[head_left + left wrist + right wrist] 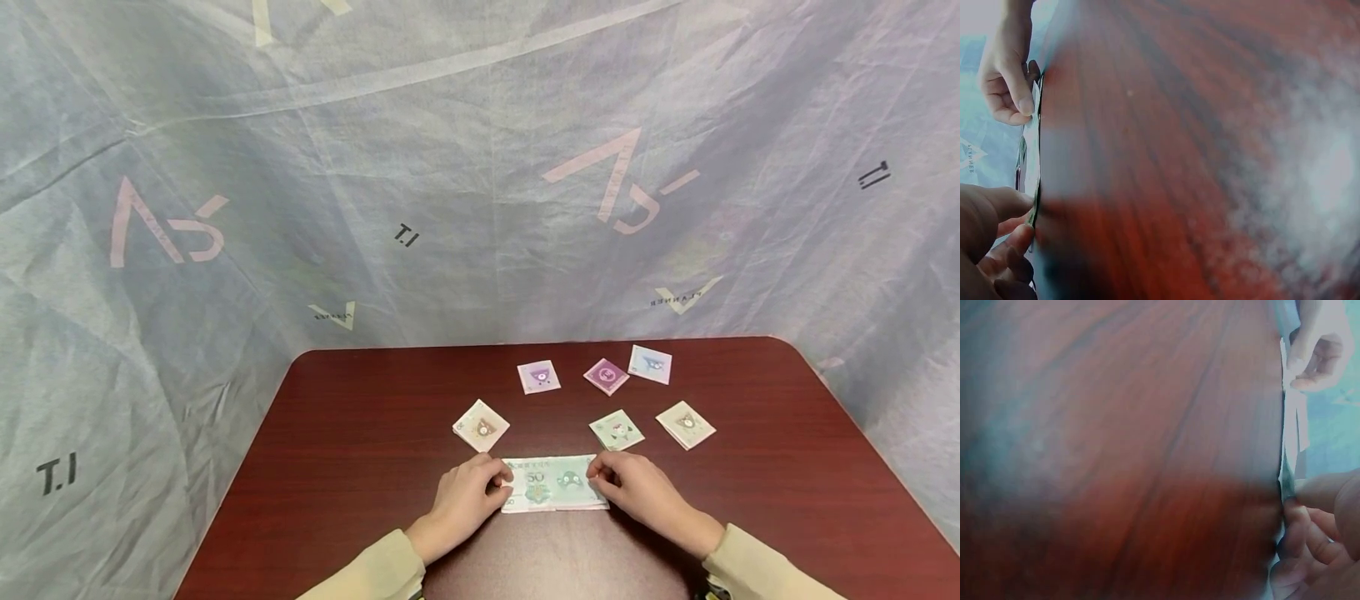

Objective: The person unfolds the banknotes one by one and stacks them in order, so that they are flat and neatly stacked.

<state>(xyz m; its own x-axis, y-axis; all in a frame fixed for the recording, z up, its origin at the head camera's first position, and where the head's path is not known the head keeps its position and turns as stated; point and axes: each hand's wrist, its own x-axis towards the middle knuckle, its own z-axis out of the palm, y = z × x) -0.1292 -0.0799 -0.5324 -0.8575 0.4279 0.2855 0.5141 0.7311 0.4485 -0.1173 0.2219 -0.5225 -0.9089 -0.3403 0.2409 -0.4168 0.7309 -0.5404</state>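
Pinching a green-and-white rectangular paper banknote by opposite short ends with nearly closed left hand and right hand, at a glossy red-brown wooden table; probably light, flexible, easily creased, best held there.

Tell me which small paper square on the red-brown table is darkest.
The deep magenta paper square, in the far row between the pale lilac square and the pale blue square; the others are pale.

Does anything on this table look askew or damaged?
Yes, slightly: the six square papers lie at mixed angles, not neat rows. The 50 note, held by left hand and right hand, looks nearly straight. No damage shows.
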